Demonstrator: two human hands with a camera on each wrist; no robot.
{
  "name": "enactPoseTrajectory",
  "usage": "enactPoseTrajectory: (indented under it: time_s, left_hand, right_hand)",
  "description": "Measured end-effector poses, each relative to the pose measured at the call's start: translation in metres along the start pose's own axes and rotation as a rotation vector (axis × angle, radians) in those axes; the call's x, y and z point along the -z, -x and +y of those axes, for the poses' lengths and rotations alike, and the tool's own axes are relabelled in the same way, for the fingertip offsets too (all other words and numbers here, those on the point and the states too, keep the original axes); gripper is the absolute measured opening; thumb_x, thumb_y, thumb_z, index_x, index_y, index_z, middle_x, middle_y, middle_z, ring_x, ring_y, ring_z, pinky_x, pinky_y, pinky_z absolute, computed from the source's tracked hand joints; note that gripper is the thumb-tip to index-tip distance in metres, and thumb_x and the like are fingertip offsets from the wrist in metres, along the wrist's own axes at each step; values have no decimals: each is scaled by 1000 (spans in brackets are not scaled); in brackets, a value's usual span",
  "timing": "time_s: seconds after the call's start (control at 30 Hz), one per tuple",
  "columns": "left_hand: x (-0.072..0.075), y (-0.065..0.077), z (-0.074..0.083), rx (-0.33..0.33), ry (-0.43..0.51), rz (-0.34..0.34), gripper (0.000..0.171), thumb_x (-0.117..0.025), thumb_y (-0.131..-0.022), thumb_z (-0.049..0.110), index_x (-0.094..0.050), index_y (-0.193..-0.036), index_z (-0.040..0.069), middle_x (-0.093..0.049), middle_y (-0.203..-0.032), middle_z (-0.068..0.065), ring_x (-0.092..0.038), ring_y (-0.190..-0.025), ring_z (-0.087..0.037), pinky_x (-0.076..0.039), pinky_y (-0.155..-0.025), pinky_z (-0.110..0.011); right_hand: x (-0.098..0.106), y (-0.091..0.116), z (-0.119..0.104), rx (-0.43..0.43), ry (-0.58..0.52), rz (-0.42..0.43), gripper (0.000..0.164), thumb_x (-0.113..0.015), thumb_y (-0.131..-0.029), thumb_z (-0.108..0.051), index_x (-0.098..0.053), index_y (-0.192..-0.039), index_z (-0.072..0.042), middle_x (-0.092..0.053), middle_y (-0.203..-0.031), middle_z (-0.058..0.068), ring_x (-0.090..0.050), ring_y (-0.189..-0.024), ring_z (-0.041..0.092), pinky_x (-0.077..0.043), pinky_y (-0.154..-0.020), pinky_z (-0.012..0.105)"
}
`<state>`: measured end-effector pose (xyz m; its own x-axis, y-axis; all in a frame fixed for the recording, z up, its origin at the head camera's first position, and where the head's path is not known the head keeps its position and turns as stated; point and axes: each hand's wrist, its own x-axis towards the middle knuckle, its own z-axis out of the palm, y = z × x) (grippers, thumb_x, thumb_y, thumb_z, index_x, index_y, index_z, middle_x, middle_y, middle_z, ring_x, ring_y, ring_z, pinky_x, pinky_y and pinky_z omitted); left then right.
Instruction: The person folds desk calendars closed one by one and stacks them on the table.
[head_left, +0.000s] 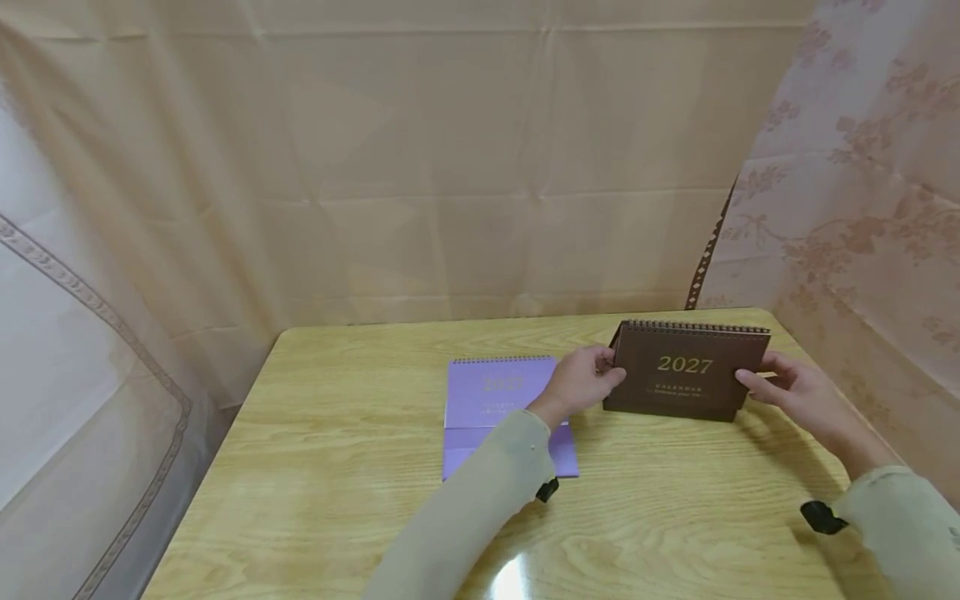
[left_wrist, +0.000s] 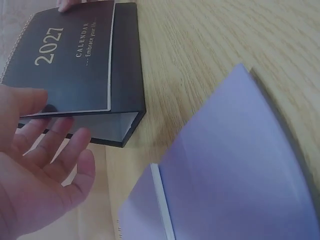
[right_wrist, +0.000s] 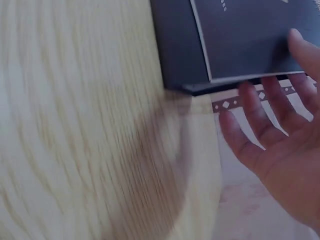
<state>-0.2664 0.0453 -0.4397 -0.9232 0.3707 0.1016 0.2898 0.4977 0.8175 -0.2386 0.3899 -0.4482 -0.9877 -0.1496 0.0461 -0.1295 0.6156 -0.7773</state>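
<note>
A dark brown desk calendar [head_left: 686, 371] marked 2027 stands tent-like at the back right of the table, its spiral binding along the top. My left hand [head_left: 581, 382] holds its left edge, thumb on the front cover; in the left wrist view the left hand's fingers [left_wrist: 60, 130] reach in at the open side. At the right edge, my right hand [head_left: 798, 396] grips the same calendar, thumb in front and fingers behind, as the right wrist view shows. Left of it lies a purple desk calendar [head_left: 465, 392], flat and partly covered by my left forearm.
The wood-grain table [head_left: 322, 442] ends at a beige curtain [head_left: 420, 183] behind. A pink floral cloth [head_left: 885, 167] hangs on the right, close to my right hand. On the left hangs a pale curtain [head_left: 67, 375] with a patterned band.
</note>
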Motion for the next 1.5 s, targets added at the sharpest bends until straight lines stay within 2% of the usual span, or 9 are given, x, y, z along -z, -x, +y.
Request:
enactPoseTrajectory:
  time_s: [0.13,0.2,0.33,0.57,0.73,0.83,0.97,1.2,1.5]
  left_hand:
    - [-4,-1,1,6,-69,1,25,-69,-98,27,-69,-117,10,-69,-94,7,-62,-84,-5,-50,-77,-20]
    - [-6,-1,0,10,-106,-7,20,-69,-99,27,-70,-112,12,-67,-90,9,-60,-79,-4,-49,-73,-20]
    - [-11,-1,-2,20,-190,-28,13,-68,-100,28,-67,-96,16,-62,-79,12,-56,-67,-3,-45,-63,-19]
    - [-19,-1,-6,13,-404,-26,30,-66,-100,33,-53,-77,18,-51,-64,9,-48,-58,-8,-37,-53,-23]
    - [-23,2,-9,31,-500,-49,28,-65,-101,37,-57,-81,18,-60,-70,6,-57,-66,-12,-43,-58,-26]
    - [-27,3,-9,53,-589,-65,26,-64,-100,41,-66,-87,18,-70,-84,5,-66,-79,-14,-49,-64,-29]
    - [-32,4,-9,91,-674,-82,28,-63,-100,44,-72,-93,18,-74,-98,3,-70,-89,-17,-54,-66,-33]
    - [-30,3,-9,85,-627,-69,32,-64,-99,44,-68,-81,17,-72,-87,2,-63,-74,-14,-48,-60,-31]
    - [-29,3,-9,64,-584,-49,25,-63,-99,42,-68,-99,18,-73,-94,2,-65,-79,-15,-48,-63,-31]
  right_hand:
    - [2,-3,-1,25,219,-72,44,-61,-103,-32,-57,-132,1,-67,-116,17,-68,-94,23,-53,-70,34]
    - [3,-5,-2,60,283,-96,43,-62,-103,-30,-60,-128,4,-67,-115,22,-68,-92,29,-53,-68,35]
    - [5,-8,-5,87,344,-126,38,-63,-103,-30,-63,-121,4,-68,-107,19,-69,-88,30,-54,-66,34]
    - [5,-12,-12,79,420,-141,33,-63,-103,-33,-68,-110,-1,-70,-96,7,-68,-81,24,-53,-66,38]
    - [5,-11,-15,50,454,-158,33,-60,-103,-37,-65,-98,-5,-69,-94,8,-68,-81,28,-54,-64,42]
    - [6,-11,-16,45,477,-167,36,-60,-104,-39,-65,-98,-4,-69,-95,11,-68,-82,30,-55,-66,47]
    - [7,-11,-18,41,504,-173,39,-60,-103,-40,-66,-101,-2,-70,-94,12,-68,-82,31,-55,-68,51]
    - [8,-11,-20,12,520,-199,43,-59,-103,-42,-66,-105,0,-70,-96,13,-68,-83,32,-55,-69,52]
    - [7,-12,-19,12,513,-236,41,-60,-103,-40,-67,-110,-1,-70,-96,11,-68,-86,32,-55,-71,51]
